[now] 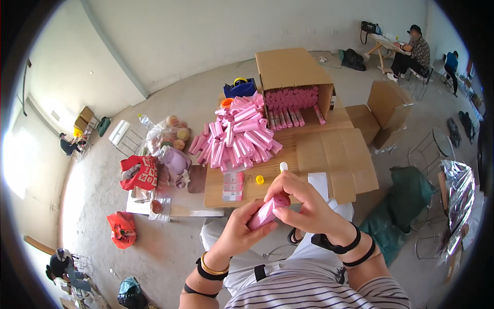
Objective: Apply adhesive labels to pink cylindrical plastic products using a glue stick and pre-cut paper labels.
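Over my lap, at the near edge of the wooden table (pixel 216 191), both hands are on one shiny pink roll (pixel 263 216). My left hand (pixel 237 227) wraps its lower end. At the upper end, the fingers and thumb of my right hand (pixel 304 205) pinch the roll; its tip is partly covered by them. Beyond my hands lies a heap of similar pink rolls (pixel 242 135). Just past my right hand stands a small white-topped item (pixel 283 166), with a round yellow cap (pixel 260 179) to its left. Several pink-and-grey printed labels (pixel 233 186) lie flat nearby.
A cardboard box (pixel 295 69) on its side holds stacked pink rolls. Its flattened flap (pixel 334 159) covers the table's right. Behind the heap sits a blue tape dispenser (pixel 240 88). Bags, including a red one (pixel 139 173), crowd the left. A green sack (pixel 404 203) is at right. Other people sit farther off.
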Available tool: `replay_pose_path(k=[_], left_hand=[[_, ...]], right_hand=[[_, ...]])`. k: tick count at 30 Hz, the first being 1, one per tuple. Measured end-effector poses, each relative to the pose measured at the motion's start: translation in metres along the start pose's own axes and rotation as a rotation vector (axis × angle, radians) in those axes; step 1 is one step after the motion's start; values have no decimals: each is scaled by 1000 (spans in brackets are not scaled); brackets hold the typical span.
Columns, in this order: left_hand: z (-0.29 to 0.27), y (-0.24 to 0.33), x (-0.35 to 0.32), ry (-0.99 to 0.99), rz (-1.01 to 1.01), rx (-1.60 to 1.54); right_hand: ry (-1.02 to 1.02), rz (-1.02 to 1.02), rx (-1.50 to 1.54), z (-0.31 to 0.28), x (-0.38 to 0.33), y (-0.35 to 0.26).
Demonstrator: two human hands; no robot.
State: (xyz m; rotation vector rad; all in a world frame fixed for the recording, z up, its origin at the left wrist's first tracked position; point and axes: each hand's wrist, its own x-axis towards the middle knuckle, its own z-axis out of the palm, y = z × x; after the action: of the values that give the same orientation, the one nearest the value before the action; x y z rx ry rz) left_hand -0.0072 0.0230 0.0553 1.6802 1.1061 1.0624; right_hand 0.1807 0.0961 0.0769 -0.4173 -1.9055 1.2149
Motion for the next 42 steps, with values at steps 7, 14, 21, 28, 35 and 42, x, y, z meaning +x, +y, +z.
replay_pose_path(k=[7, 14, 21, 28, 35, 42], left_hand=[[5, 25, -34, -39, -255, -319], [4, 31, -42, -129, -285, -470], [8, 40, -48, -130, -256, -357], [18, 13, -57, -300, -249, -447], [40, -19, -83, 200, 47, 429], [24, -13, -109, -87, -134, -202]], right_hand=[[-48, -33, 15, 13, -17, -26], [-26, -63, -7, 18, -26, -35], [-47, 8, 133, 23, -33, -29], [-61, -84, -472, 38, -45, -27], [8, 57, -628, 59, -52, -8], [-94, 44, -696, 78, -52, -29]])
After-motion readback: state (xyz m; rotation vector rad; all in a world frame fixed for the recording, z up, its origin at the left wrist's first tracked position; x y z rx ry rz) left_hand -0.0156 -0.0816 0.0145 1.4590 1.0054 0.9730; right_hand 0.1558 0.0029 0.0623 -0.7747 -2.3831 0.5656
